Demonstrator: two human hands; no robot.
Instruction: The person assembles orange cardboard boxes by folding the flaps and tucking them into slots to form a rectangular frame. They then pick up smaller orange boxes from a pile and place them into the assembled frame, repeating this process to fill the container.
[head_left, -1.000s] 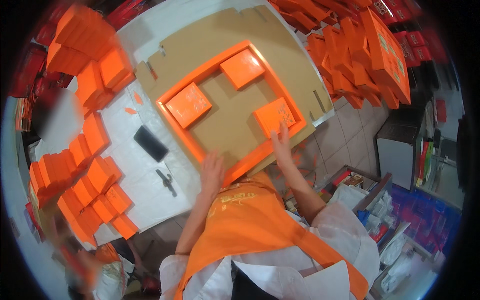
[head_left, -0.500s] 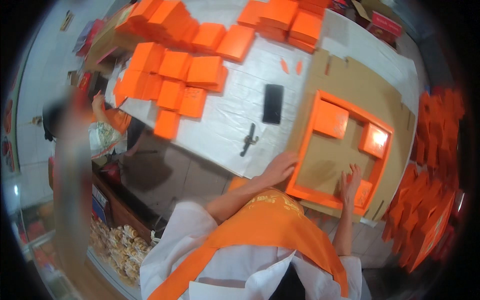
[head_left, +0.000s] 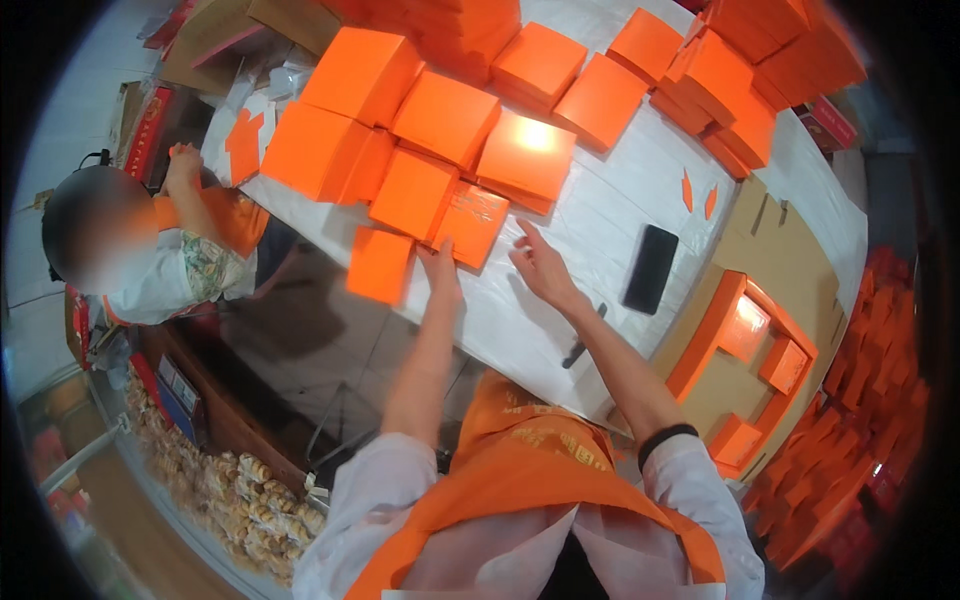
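Both hands reach across the white desk [head_left: 600, 240] toward a flat orange box [head_left: 470, 222] lying at the near edge of a spread of like boxes; this looks like the reach-and-pick step, and the next move seems to call for closing on the box's near edge. The left hand [head_left: 440, 272] lies flat, fingers together, tips touching that near edge. The right hand [head_left: 537, 262] hovers just right of the box, fingers loosely spread, holding nothing.

Both hands [head_left: 490, 265] at a flat orange box [head_left: 470, 224] on the white table [head_left: 600, 215], fingers spread.
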